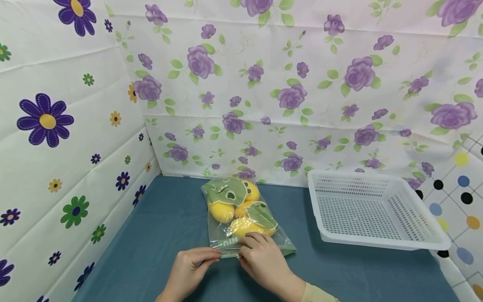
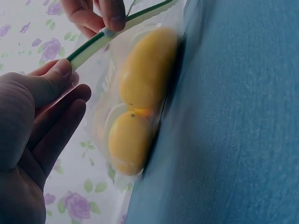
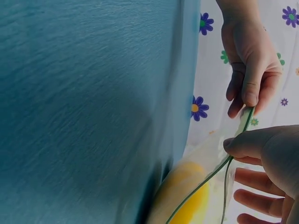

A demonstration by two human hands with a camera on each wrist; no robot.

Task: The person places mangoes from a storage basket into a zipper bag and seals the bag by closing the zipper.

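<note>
A clear zip bag (image 1: 215,235) with green cartoon prints lies on the table, its mouth toward me. Several yellow fruits (image 1: 221,212) are inside, some long, some rounder; their kind is unclear. My left hand (image 1: 188,268) pinches the left end of the bag's green-edged zip strip (image 2: 86,48) between thumb and fingers. My right hand (image 1: 264,260) pinches the same strip farther right, at a small pale piece like a slider (image 2: 108,32). In the right wrist view, the strip is joined between the hands, while beyond my right thumb (image 3: 238,145) its two green edges spread apart.
A white perforated plastic basket (image 1: 381,243) stands on the right of the blue-covered table (image 1: 158,226). Flower-printed sheets (image 1: 264,100) rise behind the table and on the left; a dotted sheet (image 1: 456,209) hangs on the right.
</note>
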